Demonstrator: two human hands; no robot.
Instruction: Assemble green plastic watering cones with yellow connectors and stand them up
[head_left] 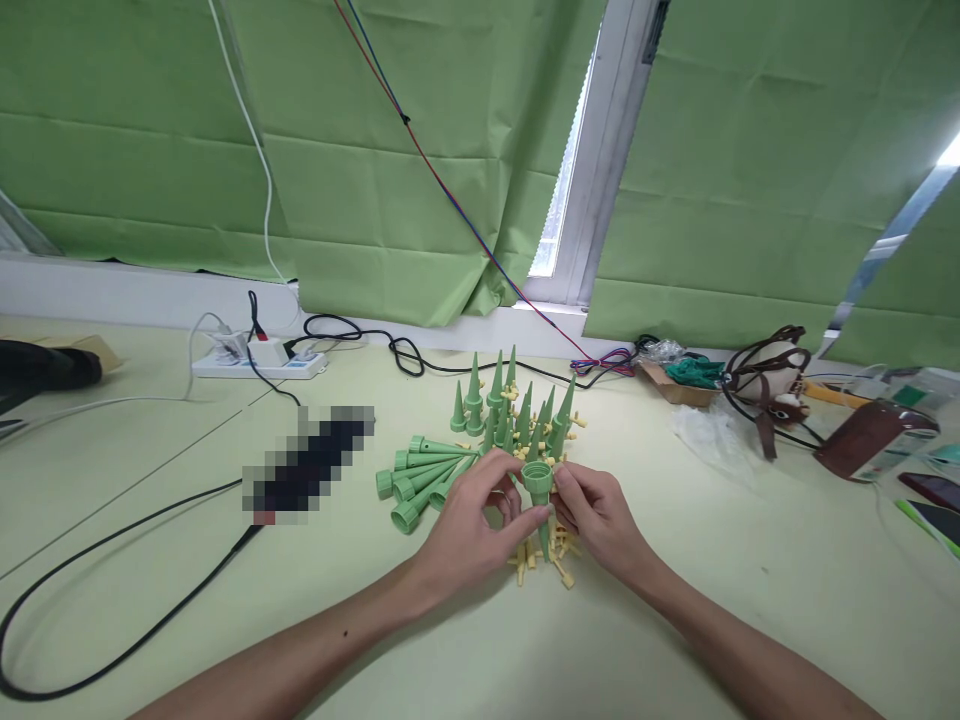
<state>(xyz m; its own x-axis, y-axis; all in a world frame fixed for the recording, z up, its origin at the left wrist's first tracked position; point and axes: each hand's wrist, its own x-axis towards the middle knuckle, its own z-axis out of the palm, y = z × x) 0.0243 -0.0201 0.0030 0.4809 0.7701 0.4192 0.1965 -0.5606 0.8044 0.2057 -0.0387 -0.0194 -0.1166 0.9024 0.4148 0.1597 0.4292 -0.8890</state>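
My left hand (484, 515) is closed around a green plastic plant watering spike (537, 480), its threaded open cup up and its point down. At the spike's right side, my right hand (598, 510) pinches what looks like a small yellow valve, mostly hidden by the fingers. Below the hands lies a pile of yellow valves (566, 578). Just beyond the hands, several green spikes (474, 385) stand point up, some with yellow valves in their sides. More green spikes (427, 485) lie in a heap left of my left hand.
A blurred dark device (307, 465) with a black cable lies at left. Behind it sits a white power strip (259, 365). At right are a clear plastic bag (709, 435), a small cardboard box (675, 385), a brown-and-clear case (877, 440) and a phone (930, 492).
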